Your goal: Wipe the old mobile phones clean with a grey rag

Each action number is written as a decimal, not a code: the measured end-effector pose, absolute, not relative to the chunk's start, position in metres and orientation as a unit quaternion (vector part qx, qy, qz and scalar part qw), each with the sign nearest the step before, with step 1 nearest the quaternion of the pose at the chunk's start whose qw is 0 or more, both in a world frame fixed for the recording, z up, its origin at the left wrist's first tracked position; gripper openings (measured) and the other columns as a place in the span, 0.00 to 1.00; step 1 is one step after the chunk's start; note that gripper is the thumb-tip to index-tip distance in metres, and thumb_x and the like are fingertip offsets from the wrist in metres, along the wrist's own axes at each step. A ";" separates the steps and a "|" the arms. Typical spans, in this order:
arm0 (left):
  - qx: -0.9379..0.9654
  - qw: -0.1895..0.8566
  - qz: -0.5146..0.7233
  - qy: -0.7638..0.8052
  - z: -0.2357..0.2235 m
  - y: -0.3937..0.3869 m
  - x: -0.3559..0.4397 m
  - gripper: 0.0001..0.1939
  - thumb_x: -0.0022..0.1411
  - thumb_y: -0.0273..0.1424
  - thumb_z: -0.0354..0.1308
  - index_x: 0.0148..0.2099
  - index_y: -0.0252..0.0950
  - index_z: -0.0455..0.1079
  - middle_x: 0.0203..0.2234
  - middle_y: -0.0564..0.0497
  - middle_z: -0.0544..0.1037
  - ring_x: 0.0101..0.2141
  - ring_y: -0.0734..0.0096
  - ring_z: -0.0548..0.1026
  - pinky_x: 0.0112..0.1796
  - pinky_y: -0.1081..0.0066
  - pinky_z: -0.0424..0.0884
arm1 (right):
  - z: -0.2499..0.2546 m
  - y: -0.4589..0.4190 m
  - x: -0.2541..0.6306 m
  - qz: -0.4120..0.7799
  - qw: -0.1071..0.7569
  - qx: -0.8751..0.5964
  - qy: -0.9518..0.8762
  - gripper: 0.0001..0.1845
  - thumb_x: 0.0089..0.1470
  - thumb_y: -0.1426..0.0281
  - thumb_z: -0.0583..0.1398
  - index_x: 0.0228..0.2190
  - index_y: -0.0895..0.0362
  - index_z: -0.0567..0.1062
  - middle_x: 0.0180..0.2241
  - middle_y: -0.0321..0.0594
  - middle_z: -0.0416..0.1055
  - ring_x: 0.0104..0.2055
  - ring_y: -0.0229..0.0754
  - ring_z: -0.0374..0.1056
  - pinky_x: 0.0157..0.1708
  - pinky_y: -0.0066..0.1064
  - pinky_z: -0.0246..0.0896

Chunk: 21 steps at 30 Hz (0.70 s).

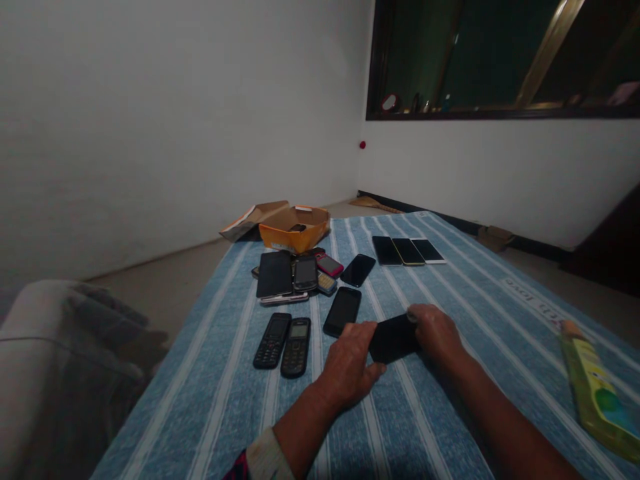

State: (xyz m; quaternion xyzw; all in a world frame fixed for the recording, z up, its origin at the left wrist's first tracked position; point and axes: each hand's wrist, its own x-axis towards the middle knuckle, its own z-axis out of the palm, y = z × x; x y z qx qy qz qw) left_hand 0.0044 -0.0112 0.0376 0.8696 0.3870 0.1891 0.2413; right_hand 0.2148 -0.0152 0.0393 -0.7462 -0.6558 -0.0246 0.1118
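Between my two hands is a black smartphone (pixel 395 339), turned sideways with its dark face up. My left hand (pixel 350 360) grips its left end, and my right hand (pixel 437 333) is closed around the right end. Just beyond my left hand lies another black smartphone (pixel 343 311), with a further dark smartphone (pixel 359 270) behind it. Two keypad phones, one (pixel 273 340) beside the other (pixel 296 347), rest side by side to the left. Three smartphones sit in a row farther back: a black one (pixel 386 251), a dark gold-edged one (pixel 408 251) and a white-framed one (pixel 428 251).
A pile of phones, with a black one (pixel 275 273) and a pink one (pixel 329 265), lies before an open orange cardboard box (pixel 295 233). A bottle of yellow-green liquid (pixel 595 393) lies at the right. Blue striped cloth (pixel 210 407) covers the surface.
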 end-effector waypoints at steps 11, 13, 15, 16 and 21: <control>0.868 0.245 0.175 0.395 0.042 -0.012 0.005 0.28 0.54 0.29 0.62 0.57 0.39 0.61 0.48 0.47 0.73 0.49 0.55 0.67 0.48 0.58 0.67 | 0.030 -0.009 0.203 -0.027 0.132 -0.710 -0.691 0.20 0.48 0.86 0.52 0.36 0.58 0.78 0.36 0.46 0.77 0.42 0.46 0.69 0.39 0.30 0.54; 0.869 0.242 0.182 0.391 0.042 -0.013 0.004 0.28 0.54 0.29 0.62 0.57 0.39 0.61 0.48 0.47 0.73 0.48 0.56 0.67 0.48 0.59 0.67 | 0.032 -0.011 0.202 -0.023 0.128 -0.712 -0.690 0.20 0.49 0.86 0.52 0.34 0.58 0.78 0.35 0.45 0.77 0.41 0.46 0.69 0.38 0.30 0.54; 0.869 0.240 0.184 0.391 0.041 -0.013 0.004 0.29 0.54 0.29 0.62 0.58 0.38 0.60 0.49 0.47 0.73 0.49 0.56 0.68 0.48 0.58 0.67 | 0.036 -0.011 0.202 -0.020 0.119 -0.721 -0.682 0.19 0.48 0.86 0.51 0.33 0.59 0.78 0.34 0.45 0.76 0.41 0.46 0.69 0.38 0.30 0.53; 0.869 0.240 0.183 0.393 0.040 -0.013 0.004 0.29 0.54 0.29 0.62 0.58 0.38 0.60 0.49 0.46 0.72 0.49 0.55 0.68 0.49 0.58 0.67 | 0.038 -0.011 0.201 -0.019 0.114 -0.726 -0.678 0.19 0.48 0.86 0.51 0.33 0.59 0.78 0.34 0.46 0.76 0.41 0.46 0.69 0.37 0.30 0.53; 0.861 0.242 0.195 0.403 0.032 -0.011 0.005 0.36 0.53 0.29 0.64 0.63 0.38 0.55 0.56 0.44 0.69 0.54 0.52 0.67 0.54 0.52 0.65 | 0.043 -0.010 0.186 -0.005 0.108 -0.718 -0.688 0.20 0.48 0.86 0.52 0.35 0.59 0.78 0.37 0.46 0.77 0.42 0.46 0.70 0.39 0.31 0.53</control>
